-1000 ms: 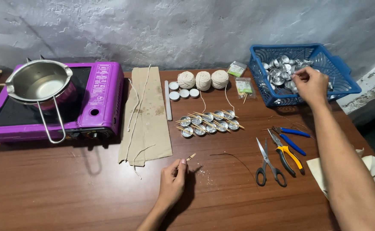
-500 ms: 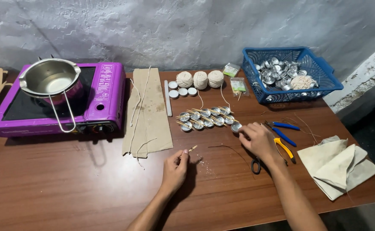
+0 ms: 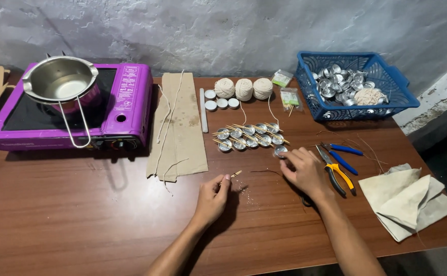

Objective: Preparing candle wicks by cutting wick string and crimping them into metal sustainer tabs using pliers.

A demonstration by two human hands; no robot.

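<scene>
At the far left of the brown table (image 3: 80,214) sits a purple stove (image 3: 126,102) beside cardboard strips (image 3: 180,128). Nearer the middle, the left hand (image 3: 212,199) pinches a small wooden stick (image 3: 235,175) between thumb and finger. To its right, the right hand (image 3: 305,171) fingertips a small metal cup (image 3: 280,151) beside the filled rows (image 3: 249,137); seating the stick squarely across the rim likely needs the cup kept steady.

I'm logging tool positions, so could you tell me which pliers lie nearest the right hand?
The yellow-handled pliers, right beside the right hand; the blue-handled pliers lie farther out.
</scene>
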